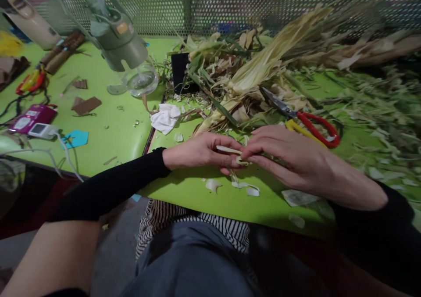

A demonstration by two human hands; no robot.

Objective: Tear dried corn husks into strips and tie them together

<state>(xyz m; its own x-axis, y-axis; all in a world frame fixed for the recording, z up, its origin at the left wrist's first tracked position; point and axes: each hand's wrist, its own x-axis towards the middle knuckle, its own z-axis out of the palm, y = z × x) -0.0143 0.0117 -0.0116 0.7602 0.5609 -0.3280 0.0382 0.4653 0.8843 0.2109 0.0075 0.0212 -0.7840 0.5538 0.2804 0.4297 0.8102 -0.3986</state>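
Both of my hands meet over the front edge of the green table (197,174). A pale strip of corn husk (228,149) lies between the thumb and fingers of my left hand (204,151). Its curled end (242,161) is pinched by the fingertips of my right hand (289,156), which partly hide it. Below the hands lie loose husk scraps (213,185). Just behind my right hand rest scissors with red and yellow handles (317,128), their blades pointing to the back left.
A heap of corn husks (263,69) covers the back right, with shreds (388,121) along the right. Crumpled white tissue (165,118) lies near the middle. Toward the left are a greenish bottle (121,42), a purple box (33,118), a white cabled device (42,130) and another red-yellow tool (31,81).
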